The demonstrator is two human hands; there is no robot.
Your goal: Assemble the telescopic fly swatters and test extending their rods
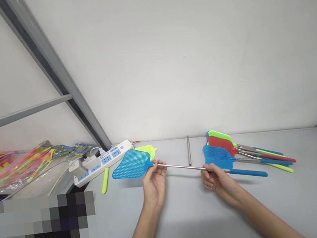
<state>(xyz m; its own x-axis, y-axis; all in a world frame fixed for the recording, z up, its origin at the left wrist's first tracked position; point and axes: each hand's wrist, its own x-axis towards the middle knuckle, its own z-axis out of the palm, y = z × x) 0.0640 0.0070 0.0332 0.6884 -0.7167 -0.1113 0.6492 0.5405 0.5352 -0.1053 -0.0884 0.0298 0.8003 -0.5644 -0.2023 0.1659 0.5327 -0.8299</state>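
Note:
A blue fly swatter [133, 164] with a metal telescopic rod is held level above the table, its rod drawn out long. My left hand [156, 180] pinches the rod just below the perforated head. Farther along, my right hand [215, 179] grips the rod near the blue handle. Behind the head lies a yellow-green swatter head [147, 150], partly covered. A bare metal rod [189, 151] rests on the table between and beyond my hands. To the left is a loose yellow-green handle [105, 180].
Several swatters lie piled at right, with a red head [221, 145] among them. A white power strip [108, 161] with plugs and cables stands at left. Beyond it are plastic bags [29, 168] of colourful items. A grey metal frame [53, 73] rises behind; a white wall backs the table.

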